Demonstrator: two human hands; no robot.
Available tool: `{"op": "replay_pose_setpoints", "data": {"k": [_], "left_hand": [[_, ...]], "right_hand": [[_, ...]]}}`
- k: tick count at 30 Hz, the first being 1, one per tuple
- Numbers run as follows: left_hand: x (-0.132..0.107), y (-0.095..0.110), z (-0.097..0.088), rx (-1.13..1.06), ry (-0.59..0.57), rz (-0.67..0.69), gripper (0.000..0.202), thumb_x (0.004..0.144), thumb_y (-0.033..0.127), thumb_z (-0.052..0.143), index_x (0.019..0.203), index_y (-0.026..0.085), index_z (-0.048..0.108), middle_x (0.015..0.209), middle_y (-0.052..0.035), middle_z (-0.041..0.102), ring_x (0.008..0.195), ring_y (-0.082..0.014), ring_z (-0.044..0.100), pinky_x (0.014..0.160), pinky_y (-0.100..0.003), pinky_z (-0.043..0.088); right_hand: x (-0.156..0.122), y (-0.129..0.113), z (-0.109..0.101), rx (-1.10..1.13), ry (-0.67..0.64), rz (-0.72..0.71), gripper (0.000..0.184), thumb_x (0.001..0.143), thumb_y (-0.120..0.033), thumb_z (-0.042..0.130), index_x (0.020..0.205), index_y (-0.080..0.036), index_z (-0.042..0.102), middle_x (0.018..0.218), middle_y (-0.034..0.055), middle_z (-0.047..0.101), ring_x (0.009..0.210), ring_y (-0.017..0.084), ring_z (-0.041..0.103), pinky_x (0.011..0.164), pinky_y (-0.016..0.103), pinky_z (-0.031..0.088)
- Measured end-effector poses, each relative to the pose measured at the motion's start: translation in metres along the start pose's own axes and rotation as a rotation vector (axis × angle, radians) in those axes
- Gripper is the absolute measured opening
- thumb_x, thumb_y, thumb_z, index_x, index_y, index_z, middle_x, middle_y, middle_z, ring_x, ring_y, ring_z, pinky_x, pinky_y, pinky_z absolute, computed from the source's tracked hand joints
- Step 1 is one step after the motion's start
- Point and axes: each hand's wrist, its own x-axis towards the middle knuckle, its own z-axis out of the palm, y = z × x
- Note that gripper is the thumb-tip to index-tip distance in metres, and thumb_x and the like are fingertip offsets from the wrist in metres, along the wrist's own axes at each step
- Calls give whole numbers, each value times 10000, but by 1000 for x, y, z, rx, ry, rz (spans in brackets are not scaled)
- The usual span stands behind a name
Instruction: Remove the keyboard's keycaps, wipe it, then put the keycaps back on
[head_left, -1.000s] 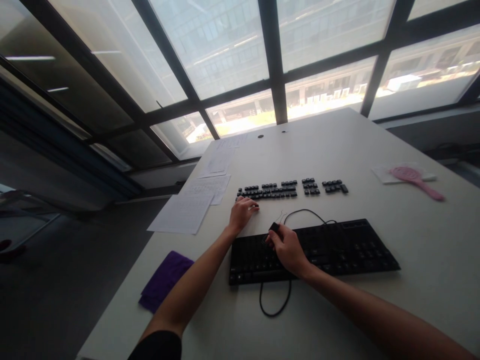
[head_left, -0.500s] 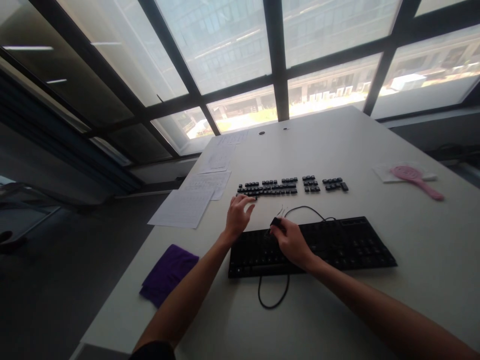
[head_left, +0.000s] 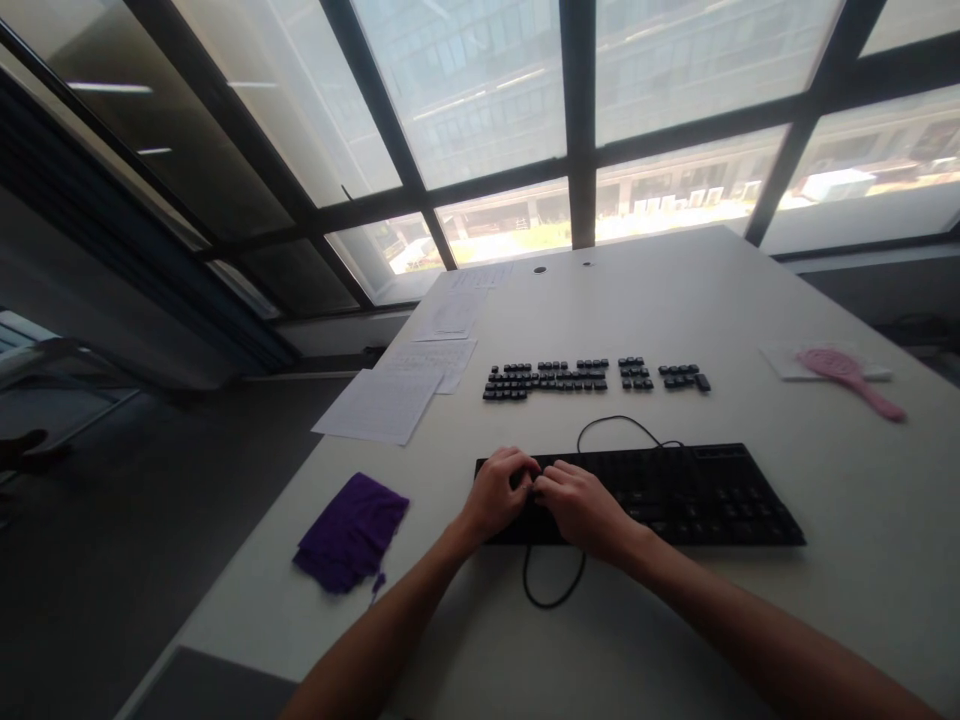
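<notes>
A black keyboard point(head_left: 705, 500) lies on the white table point(head_left: 645, 310), partly covered by my hands. Over its left part, my left hand point(head_left: 499, 490) has its fingers curled, the tips meeting those of my right hand. Whatever the left fingers hold is hidden. My right hand point(head_left: 581, 500) is closed in a pinch above the keys. It was gripping a small black keycap puller with thin wires a moment ago, and now only a bit of dark shows at the fingertips. Loose black keycaps point(head_left: 577, 380) lie in rows behind the keyboard.
A black cable point(head_left: 555, 605) loops out in front of the keyboard and another stretch behind it. Left of my arm is a folded purple cloth point(head_left: 349, 535). Paper sheets point(head_left: 379, 403) lie along the left edge; a pink hairbrush point(head_left: 851, 375) rests at right.
My left hand has come back from the row of loose keycaps to the keyboard, joining my right hand. The right hand has turned lower, and the puller's wires no longer show.
</notes>
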Motion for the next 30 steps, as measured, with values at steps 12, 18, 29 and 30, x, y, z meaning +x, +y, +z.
{"op": "replay_pose_setpoints", "data": {"k": [12, 18, 29, 30], "left_hand": [[-12, -7, 10, -130, -31, 33, 86, 865, 190, 690, 944, 212, 716, 977, -46, 667, 928, -193, 627, 853, -332, 516], [-14, -6, 8, -140, 99, 30, 141, 852, 165, 711, 974, 199, 649, 907, -20, 672, 823, -163, 639, 766, -288, 529], [-12, -2, 9, 140, 83, 353, 271, 975, 145, 499, 1205, 213, 626, 1072, -85, 604, 998, -209, 592, 862, -370, 555], [-11, -1, 9, 138, 76, 346, 270, 969, 143, 508, 1199, 219, 627, 1075, -81, 601, 1008, -214, 585, 870, -380, 552]], "right_hand": [[4, 5, -4, 443, 201, 347, 189, 906, -164, 525, 725, -191, 574, 690, 2, 614, 640, 158, 536, 602, 254, 386], [7, 2, -4, 437, 248, 413, 149, 933, -249, 539, 812, -192, 604, 686, -7, 613, 621, 146, 517, 604, 249, 378], [7, 3, -7, 517, 306, 386, 174, 929, -239, 543, 798, -176, 639, 738, 10, 658, 689, 159, 573, 658, 252, 418], [6, 3, -6, 509, 312, 401, 178, 930, -236, 540, 791, -177, 634, 725, 9, 654, 674, 157, 567, 647, 252, 413]]}}
